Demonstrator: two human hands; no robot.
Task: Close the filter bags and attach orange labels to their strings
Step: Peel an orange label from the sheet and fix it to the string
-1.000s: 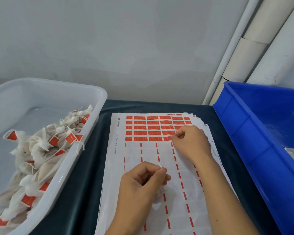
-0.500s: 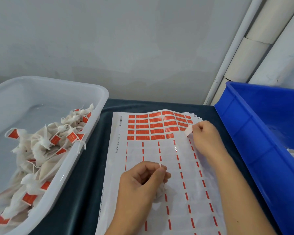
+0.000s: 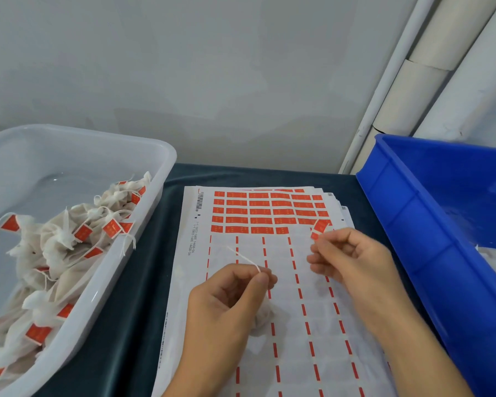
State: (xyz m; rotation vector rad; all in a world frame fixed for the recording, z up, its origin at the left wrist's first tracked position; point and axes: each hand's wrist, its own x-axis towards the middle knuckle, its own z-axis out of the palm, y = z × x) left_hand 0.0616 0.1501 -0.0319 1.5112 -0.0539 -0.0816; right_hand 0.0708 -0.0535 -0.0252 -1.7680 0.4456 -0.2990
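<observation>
Dark teal-covered table under white tub, label sheets, blue crate.

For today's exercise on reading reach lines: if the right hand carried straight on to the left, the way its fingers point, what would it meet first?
Most likely the white string pinched by the left hand; the right hand holds an orange label. Depth is uncertain.

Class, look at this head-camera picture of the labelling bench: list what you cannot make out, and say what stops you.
- Filter bag: mostly hidden behind the left hand, head view.
- Print on the orange labels: too small to read.
- Blue bin contents: cut off by the right edge.
- Peeled label: partly covered by the right hand fingers.
- White tub: its near end runs past the bottom-left edge.
</observation>
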